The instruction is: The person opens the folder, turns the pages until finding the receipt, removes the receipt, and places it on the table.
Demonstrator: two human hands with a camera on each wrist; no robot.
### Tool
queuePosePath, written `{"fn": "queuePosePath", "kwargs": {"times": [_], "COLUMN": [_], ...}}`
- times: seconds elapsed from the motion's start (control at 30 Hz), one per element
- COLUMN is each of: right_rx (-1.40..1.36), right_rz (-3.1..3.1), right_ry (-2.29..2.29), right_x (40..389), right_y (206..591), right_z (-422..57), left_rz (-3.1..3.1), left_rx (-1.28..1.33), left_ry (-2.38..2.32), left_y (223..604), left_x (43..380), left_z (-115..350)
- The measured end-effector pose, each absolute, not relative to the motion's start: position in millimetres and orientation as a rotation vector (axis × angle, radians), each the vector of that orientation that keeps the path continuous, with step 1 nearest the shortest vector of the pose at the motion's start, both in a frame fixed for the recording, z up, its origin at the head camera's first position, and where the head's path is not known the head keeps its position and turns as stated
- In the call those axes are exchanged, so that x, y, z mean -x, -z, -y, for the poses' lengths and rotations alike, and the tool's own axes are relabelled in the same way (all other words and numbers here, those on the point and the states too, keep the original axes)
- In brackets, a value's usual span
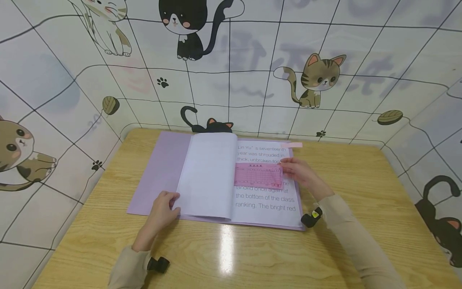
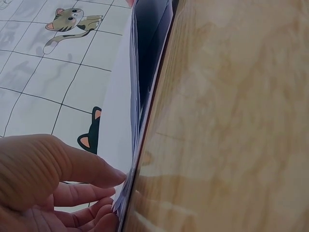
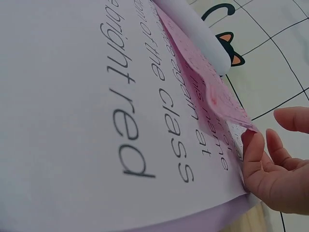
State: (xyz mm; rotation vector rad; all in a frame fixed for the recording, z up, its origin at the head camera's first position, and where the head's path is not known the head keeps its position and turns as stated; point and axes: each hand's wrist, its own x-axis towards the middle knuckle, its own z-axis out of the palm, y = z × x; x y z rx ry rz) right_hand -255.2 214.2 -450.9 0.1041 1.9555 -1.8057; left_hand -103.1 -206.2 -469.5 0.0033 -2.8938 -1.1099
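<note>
A book lies open on the table, with a lavender cover [image 1: 159,172] and a blank white left page [image 1: 207,172] that curves up toward the middle. On the printed right page [image 1: 265,206] is a pink slip [image 1: 258,176] with a dark printed grid. My right hand [image 1: 299,172] pinches the slip's right end, which is bent up from the page in the right wrist view. My left hand [image 1: 164,208] is at the left page's lower-left corner, thumb and curled fingers touching the page edges [image 2: 134,96]. The slip's left end goes under the curved page.
A pale pink strip [image 1: 296,145] sticks out past the right page's top corner. The wooden table [image 1: 270,261] extends around the book. Behind and beside it stand white panels [image 1: 249,88] with grid lines and cartoon cats.
</note>
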Motion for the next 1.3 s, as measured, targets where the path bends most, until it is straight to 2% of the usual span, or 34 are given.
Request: {"fn": "queuePosePath", "kwargs": {"times": [0.4, 1.3], "right_rx": [-0.038, -0.103], "right_rz": [-2.075, -2.159], "right_ry": [1.695, 1.680], "right_x": [251, 249], "right_y": [455, 461], "right_z": [-210, -208], "left_rz": [2.903, 2.890], "left_rx": [-0.001, 0.029], "left_ry": [1.124, 1.104], "left_y": [467, 468], "left_x": [102, 101], "left_z": [206, 206]}}
